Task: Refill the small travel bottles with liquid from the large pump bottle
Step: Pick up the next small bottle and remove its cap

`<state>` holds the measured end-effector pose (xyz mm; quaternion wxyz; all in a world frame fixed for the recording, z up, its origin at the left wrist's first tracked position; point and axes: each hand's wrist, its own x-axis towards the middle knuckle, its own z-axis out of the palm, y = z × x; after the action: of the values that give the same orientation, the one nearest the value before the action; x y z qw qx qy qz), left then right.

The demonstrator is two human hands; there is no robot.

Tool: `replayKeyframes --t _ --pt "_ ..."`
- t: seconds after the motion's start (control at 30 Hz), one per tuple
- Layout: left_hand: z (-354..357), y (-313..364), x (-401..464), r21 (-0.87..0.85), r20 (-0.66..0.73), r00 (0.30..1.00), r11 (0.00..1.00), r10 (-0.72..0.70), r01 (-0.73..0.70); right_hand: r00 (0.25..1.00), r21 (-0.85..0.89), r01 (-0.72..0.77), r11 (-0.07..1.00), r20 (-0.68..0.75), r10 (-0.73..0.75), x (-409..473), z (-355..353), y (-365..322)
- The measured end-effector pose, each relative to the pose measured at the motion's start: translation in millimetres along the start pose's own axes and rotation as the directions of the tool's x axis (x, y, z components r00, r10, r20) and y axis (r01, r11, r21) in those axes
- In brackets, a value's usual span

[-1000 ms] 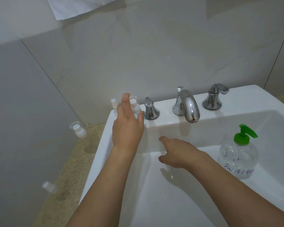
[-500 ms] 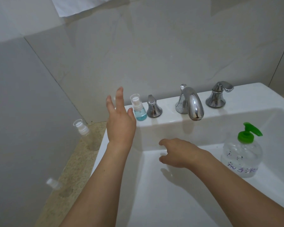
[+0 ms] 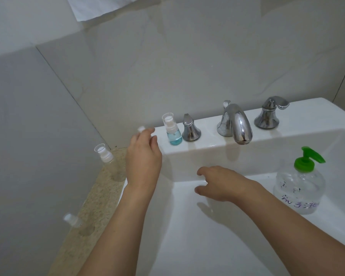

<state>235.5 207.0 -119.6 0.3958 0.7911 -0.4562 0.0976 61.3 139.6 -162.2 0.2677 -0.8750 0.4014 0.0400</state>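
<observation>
While closing on a cap, best to steady that bottle upright before unscrewing. Counted outward, all left of the faucet (image 3: 237, 124): blurred travel bottle (image 3: 72, 220), clear second bottle (image 3: 108, 162), both on the speckled counter (image 3: 88, 198). Below the faucet, right hand (image 3: 221, 184) loosely curled, grasping nothing; lower right, one pump bottle (image 3: 299, 188). Left hand (image 3: 143, 156) at third bottle's cap (image 3: 141, 129), pinch unclear; fourth, blue-filled bottle (image 3: 172, 132), beside the faucet's left handle.
</observation>
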Motion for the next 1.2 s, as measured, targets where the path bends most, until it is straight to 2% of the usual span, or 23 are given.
replayKeyframes --t 0.1,0.2,0.27,0.4,0.47,0.53,0.63,0.73,0.83,1.03,1.17,1.2 --pt "-1.4 -3.4 -17.5 -0.237 0.143 0.983 0.96 -0.116 0.147 0.998 0.075 0.021 0.997 0.052 -0.025 0.7 1.2 -2.7" --pt "2.0 -3.2 -28.0 -0.421 0.374 0.899 0.822 -0.227 0.383 0.997 0.14 0.014 0.99 0.069 -0.024 2.1 3.1 -2.0" --pt "4.2 -3.1 -29.0 -0.439 0.468 0.847 0.766 -0.251 0.469 0.998 0.154 0.021 0.988 0.05 -0.029 3.1 2.4 -1.2" --pt "6.0 0.3 -22.2 -0.5 0.529 0.796 0.65 -0.294 0.572 0.996 0.246 0.053 0.968 0.058 -0.069 3.6 4.0 -1.8" --pt "5.2 1.0 -18.3 -0.526 0.591 0.748 0.559 -0.301 0.641 0.996 0.267 0.07 0.961 0.029 -0.08 4.9 5.0 -1.5" --pt "3.7 -0.8 -16.3 -0.516 0.653 0.705 0.519 -0.278 0.682 0.997 0.254 0.074 0.964 -0.018 -0.071 5.5 4.5 -0.4" --pt "0.6 -4.1 -17.0 -0.491 0.677 0.697 0.561 -0.235 0.666 0.997 0.218 0.075 0.973 -0.047 -0.067 4.8 3.3 -0.4" --pt "-0.7 -7.0 -17.0 -0.448 0.672 0.712 0.655 -0.202 0.608 0.995 0.2 0.069 0.977 -0.083 -0.054 4.3 1.7 -1.1" --pt "0.0 -9.4 -17.1 -0.401 0.686 0.712 0.737 -0.153 0.545 0.993 0.112 0.036 0.993 -0.113 -0.024 3.8 -0.1 -0.7" --pt "1.0 -8.3 -17.3 -0.353 0.71 0.692 0.782 -0.134 0.514 0.985 0.021 0.016 1.0 -0.175 -0.012 4.6 -1.6 -2.0" --pt "13.7 -11.1 -18.0 -0.317 0.579 0.785 0.826 -0.221 0.467 0.964 0.018 0.022 1.0 -0.267 -0.016 4.9 -3.1 -3.2" --pt "16.0 -11.7 -17.5 -0.301 0.575 0.784 0.831 -0.232 0.467 0.964 0.016 0.017 1.0 -0.267 -0.012 4.9 -3.6 -2.8"
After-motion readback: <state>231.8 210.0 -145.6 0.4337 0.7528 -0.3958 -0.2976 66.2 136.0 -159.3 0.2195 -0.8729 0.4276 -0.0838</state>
